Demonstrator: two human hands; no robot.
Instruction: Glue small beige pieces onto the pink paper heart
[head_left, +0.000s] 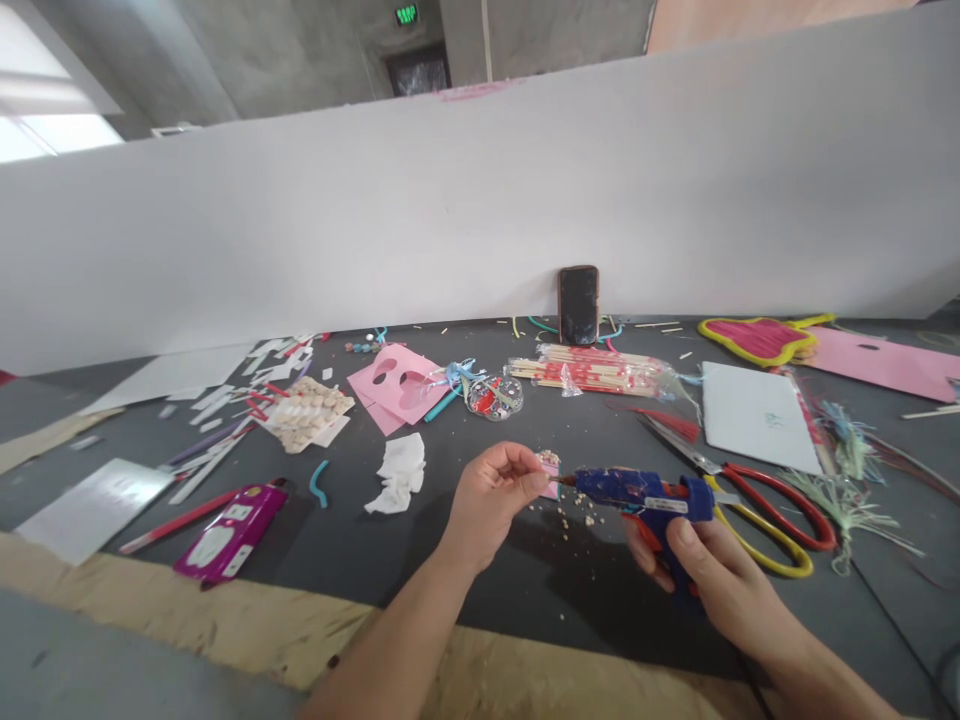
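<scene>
My right hand (705, 570) is wrapped round the handle of a blue glue gun (622, 487), whose nozzle points left. The fingers of my left hand (499, 495) are pinched together right at the nozzle tip; whatever is between them is too small to make out. Just behind those fingertips is a small pink card (552, 467), partly hidden, with tiny pale pieces along its top edge. More of these pale bits (589, 520) lie scattered on the dark table under the gun. Scissors with red and yellow handles (772, 510) lie beside my right hand.
A phone (578, 305) leans against the white partition (450, 220). Wrapped sticks (600, 372), pink cut-out card (397, 385), crumpled tissue (397, 474) and a purple package (231, 533) lie about the dark table. On the right are a white board (759, 418) and tassels (847, 510).
</scene>
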